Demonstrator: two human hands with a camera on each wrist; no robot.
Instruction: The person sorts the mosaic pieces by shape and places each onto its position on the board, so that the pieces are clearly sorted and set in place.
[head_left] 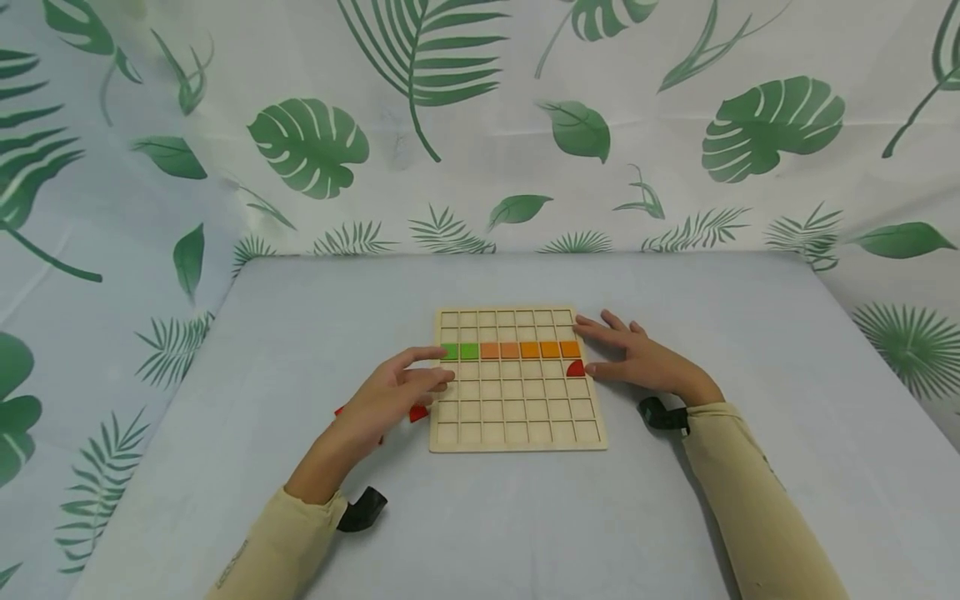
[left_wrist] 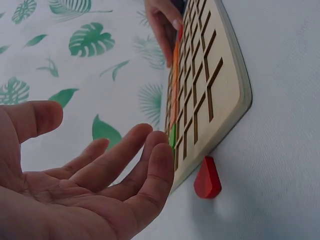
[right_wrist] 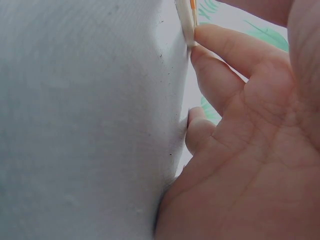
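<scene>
A pale wooden grid board [head_left: 517, 411] lies on the table. One row holds two green squares [head_left: 460, 352], two peach squares [head_left: 498, 351] and three orange squares [head_left: 550, 350]. Just below the row's right end sits a red quarter-circle piece [head_left: 575, 368]. My left hand [head_left: 375, 404] is at the board's left edge, fingers loosely bent and holding nothing. At the right edge, my right hand [head_left: 645, 362] has its fingers extended, with fingertips right at the rim [right_wrist: 188, 30]. Beside the board's left side lies a loose red piece [left_wrist: 207, 179], near the left fingers.
More red bits [head_left: 339, 411] peek out from behind the left hand, mostly hidden. Around the board spreads the pale grey table surface [head_left: 517, 525]. A leaf-printed white cloth [head_left: 480, 167] hangs at the back and sides.
</scene>
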